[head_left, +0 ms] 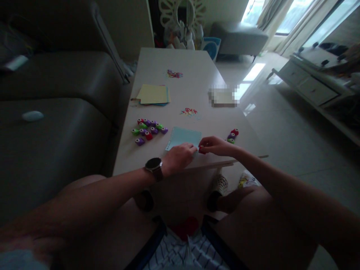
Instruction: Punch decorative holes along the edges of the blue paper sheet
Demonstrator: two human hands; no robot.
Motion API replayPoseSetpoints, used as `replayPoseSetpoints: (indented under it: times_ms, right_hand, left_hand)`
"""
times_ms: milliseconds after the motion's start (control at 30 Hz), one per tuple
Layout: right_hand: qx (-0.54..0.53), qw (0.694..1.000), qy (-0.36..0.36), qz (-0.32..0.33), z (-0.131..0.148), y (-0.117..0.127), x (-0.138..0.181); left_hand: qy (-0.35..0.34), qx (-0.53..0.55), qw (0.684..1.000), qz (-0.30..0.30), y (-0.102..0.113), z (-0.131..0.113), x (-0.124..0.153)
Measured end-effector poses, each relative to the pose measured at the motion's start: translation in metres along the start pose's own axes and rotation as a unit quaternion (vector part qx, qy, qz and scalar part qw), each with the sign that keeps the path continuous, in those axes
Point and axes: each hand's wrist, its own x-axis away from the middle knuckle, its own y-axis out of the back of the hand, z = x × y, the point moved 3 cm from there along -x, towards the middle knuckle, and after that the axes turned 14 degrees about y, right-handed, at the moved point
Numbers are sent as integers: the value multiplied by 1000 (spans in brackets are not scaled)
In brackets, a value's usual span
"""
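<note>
A light blue sheet of paper [184, 135] lies near the table's front edge, with small notches or holes along its borders. My left hand [180, 155], watch on its wrist, presses closed fingers on the sheet's near right part. My right hand [216, 145] is closed around a small red craft paper punch [201, 149] at the sheet's right edge. Left of the sheet stand several red, purple and green craft punches [148, 131]. A few more punches [233, 135] stand to the right, partly behind my right hand.
Colored paper sheets [154, 94] lie stacked at the left. Tiny punched paper bits [189, 111] are scattered mid-table, with another small colorful pile [174, 74] farther back. A blurred-out item [223, 96] sits at the table's right edge. A sofa [56, 131] flanks the left side.
</note>
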Motion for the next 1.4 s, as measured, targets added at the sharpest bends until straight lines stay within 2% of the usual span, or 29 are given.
replayPoseSetpoints:
  times_ms: [333,800,1400]
  right_hand:
    - [-57,998,-9,18,9,-8,2]
    - [-45,999,-17,17,14,-5,4]
    - [-96,995,4,10,35,3,7]
  left_hand:
    - [0,-14,1000,-24,2,2,-3]
    - [-28,-36,998,-50,1,4,-4]
    - [8,-22,998,-61,9,10,-5]
